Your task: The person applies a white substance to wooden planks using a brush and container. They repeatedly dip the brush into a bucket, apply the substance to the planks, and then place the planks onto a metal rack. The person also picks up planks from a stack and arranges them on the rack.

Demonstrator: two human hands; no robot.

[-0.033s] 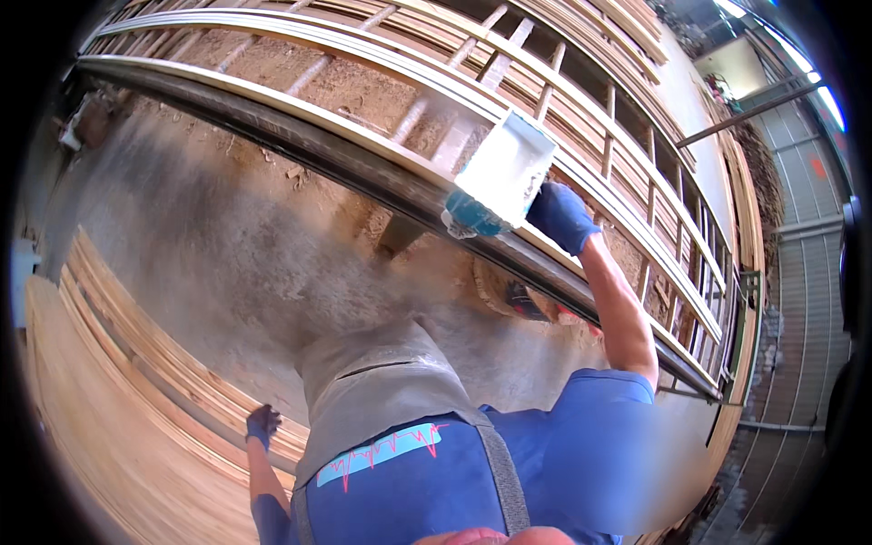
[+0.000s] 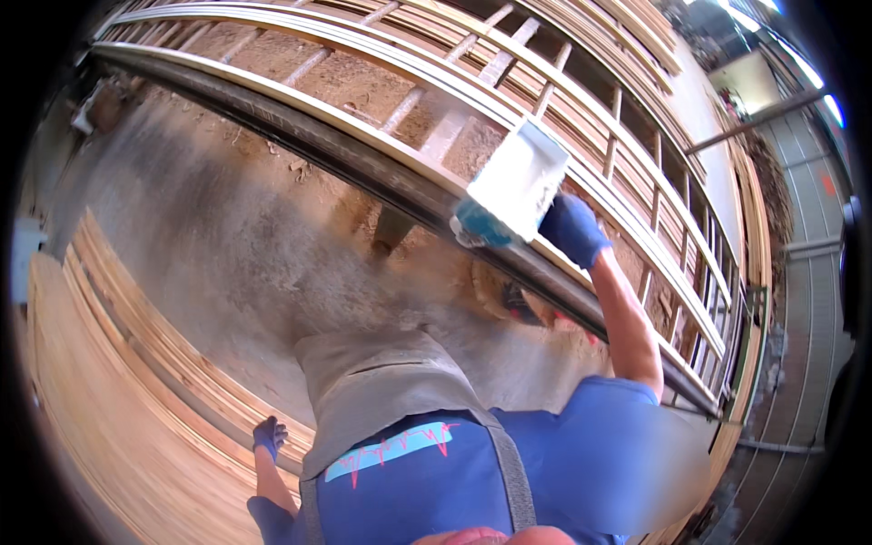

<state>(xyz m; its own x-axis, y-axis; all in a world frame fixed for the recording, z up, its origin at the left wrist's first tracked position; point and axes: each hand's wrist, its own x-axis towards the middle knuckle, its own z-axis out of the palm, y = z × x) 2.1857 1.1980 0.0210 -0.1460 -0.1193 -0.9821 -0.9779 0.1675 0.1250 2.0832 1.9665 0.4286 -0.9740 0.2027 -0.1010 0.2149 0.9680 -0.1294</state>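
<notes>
My right hand (image 2: 576,231), in a dark blue glove, is closed on the right side of a box-shaped container (image 2: 518,182). This container is white inside, with blue-green on its near end and a whitish lump at its near left corner. I hold it over the near rail (image 2: 300,150) of a long rack, its white inside facing up. Far to the lower left, my left hand (image 2: 270,434), also gloved, is beside the edge of a stack of wooden boards (image 2: 136,400). Its fingers are apart and nothing shows in them; whether it touches the boards I cannot tell.
Long pale strips (image 2: 381,54) lie across the rack's crossbars, with sawdust on the ground beneath. A dusty grey floor (image 2: 218,236) lies between the rack and the boards. More timber is stacked beyond the rack. A corrugated metal wall (image 2: 808,300) stands at the right.
The whole picture has shifted slightly down and to the right. My right hand still grips the container above the rail, and my left stays beside the boards.
</notes>
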